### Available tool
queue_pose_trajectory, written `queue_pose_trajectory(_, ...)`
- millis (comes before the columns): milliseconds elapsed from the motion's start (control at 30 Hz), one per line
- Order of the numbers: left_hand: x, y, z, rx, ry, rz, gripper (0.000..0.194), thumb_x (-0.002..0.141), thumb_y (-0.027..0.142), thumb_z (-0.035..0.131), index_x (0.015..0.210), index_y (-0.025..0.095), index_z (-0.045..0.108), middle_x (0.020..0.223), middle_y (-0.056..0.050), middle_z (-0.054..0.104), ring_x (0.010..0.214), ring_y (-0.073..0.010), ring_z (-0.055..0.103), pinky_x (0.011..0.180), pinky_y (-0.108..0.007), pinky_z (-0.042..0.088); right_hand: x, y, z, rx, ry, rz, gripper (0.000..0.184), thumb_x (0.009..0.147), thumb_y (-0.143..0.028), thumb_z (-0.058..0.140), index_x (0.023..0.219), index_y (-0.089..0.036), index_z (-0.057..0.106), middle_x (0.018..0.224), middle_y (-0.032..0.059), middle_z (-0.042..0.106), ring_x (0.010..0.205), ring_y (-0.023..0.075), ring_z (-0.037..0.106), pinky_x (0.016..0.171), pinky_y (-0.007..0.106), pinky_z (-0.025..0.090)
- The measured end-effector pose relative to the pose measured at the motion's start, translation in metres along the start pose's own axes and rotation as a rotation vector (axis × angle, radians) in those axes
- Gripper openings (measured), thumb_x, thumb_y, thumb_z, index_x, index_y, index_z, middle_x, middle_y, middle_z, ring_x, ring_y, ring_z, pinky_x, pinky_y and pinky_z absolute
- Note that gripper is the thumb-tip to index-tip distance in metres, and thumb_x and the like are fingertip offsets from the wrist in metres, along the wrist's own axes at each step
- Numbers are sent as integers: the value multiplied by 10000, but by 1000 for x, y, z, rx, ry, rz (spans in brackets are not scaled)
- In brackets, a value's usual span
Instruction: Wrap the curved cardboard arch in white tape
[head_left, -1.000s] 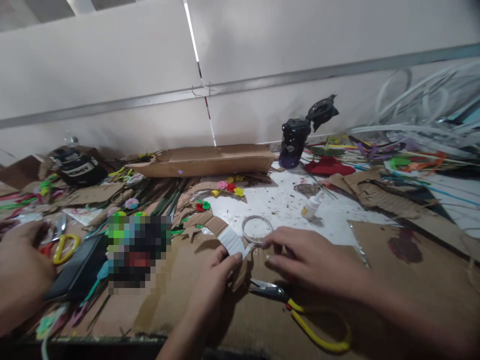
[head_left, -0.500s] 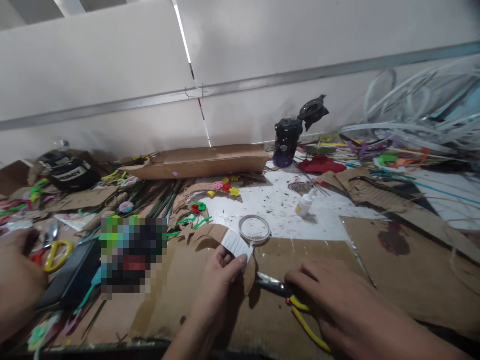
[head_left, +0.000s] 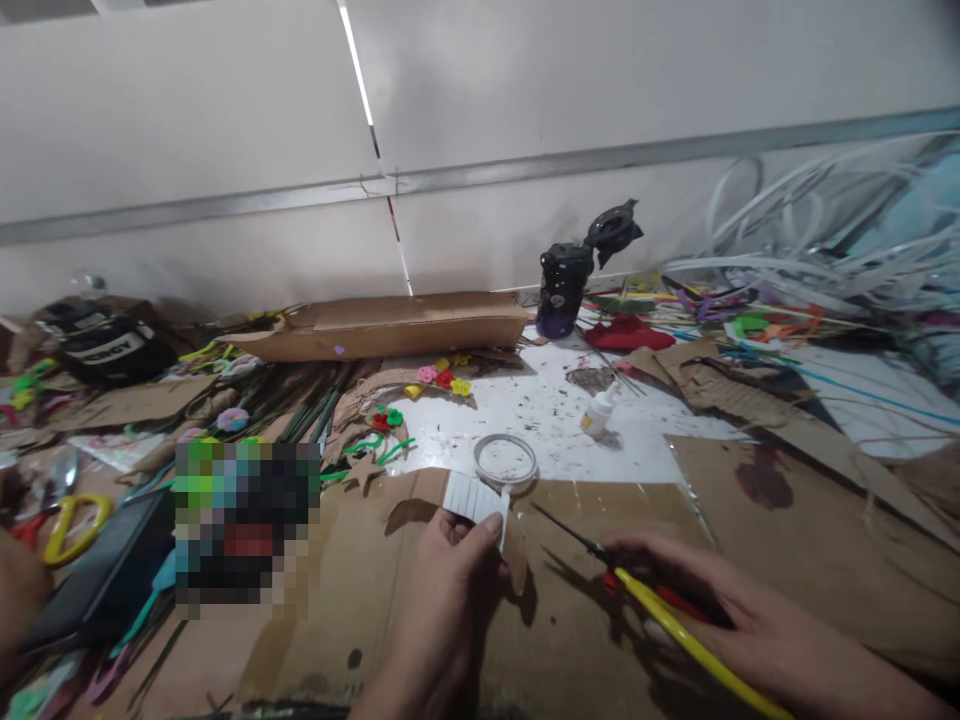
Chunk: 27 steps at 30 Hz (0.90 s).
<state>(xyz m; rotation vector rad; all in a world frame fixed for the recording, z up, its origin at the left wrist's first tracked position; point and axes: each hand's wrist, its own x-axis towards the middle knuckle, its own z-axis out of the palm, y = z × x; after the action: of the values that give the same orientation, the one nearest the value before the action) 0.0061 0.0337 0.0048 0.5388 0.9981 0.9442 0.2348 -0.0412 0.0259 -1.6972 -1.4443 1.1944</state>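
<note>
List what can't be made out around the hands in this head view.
Pixelated patch: blurred, so what lies there is unreadable.
Hand at the left edge: cut off by the frame, whatever it holds unseen.
White paper strip: lower part hidden by the left hand.
Yellow-handled scissors: grip hidden by the right hand, handle end cut off by the lower edge.

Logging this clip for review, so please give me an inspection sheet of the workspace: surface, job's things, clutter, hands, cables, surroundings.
Surface: cardboard sheets over a white board speckled with dark bits.
Job's things: white pleated paper strip; yellow-handled scissors; clear ring, possibly tape, touching the strip.
Clutter: foam flowers, dark green stems, small white bottle, black flask, second yellow-handled scissors; one patch is pixelated.
Hands: left hand pinches the strip; right hand grips the scissors; another person's hand at the left edge.
Cables: nothing seen.
Surroundings: white wall, metal rail, white plastic strips.
</note>
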Motion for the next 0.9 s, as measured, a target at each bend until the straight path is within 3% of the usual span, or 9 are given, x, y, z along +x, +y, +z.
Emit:
queue_pose_trajectory(133,-1,-4,2,2,-9,-4,344,704,288,885,952,146,695,759,-24,710,526,-91,540,533,-223,430,5,-2,13,96,-104,8,494,777,-500,755,1195,-236,765,1220,151,763,1149,366,705,994,461,577)
queue_pose_trajectory(233,0,-5,2,11,-18,9,344,722,288,878,972,147,688,841,-51,736,548,-92,549,548,-229,447,7,-2,18,118,-129,-32,457,837,-497,713,1205,-228,749,1230,148,754,1142,348,703,993,453,571)
queue_pose_trajectory(367,1,-5,3,5,-14,24,391,725,279,879,1033,135,686,821,-51,725,557,-102,559,549,-231,455,7,4,21,95,-122,-68,435,929,-515,643,1251,-234,725,1205,137,748,1100,324,708,962,437,576)
queue_pose_trajectory(500,1,-9,4,-44,-31,7,387,737,280,877,1035,145,670,789,-33,695,544,-103,557,534,-228,449,5,6,23,17,-118,-86,422,952,-465,644,1314,-254,696,1212,113,733,1108,304,693,960,412,560)
queue_pose_trajectory(700,4,-14,2,-17,-38,16,369,759,288,860,1027,135,657,748,-31,690,539,-116,568,527,-236,448,1,1,25,-45,-96,-92,462,975,-494,584,1356,-250,680,1067,89,744,991,288,690,852,375,565)
queue_pose_trajectory(900,3,-12,6,-24,1,26,355,732,275,873,977,138,655,719,-12,679,524,-102,550,522,-228,442,2,7,25,-90,-57,-169,450,965,-440,612,1376,-269,672,1152,100,737,1091,314,675,916,409,552)
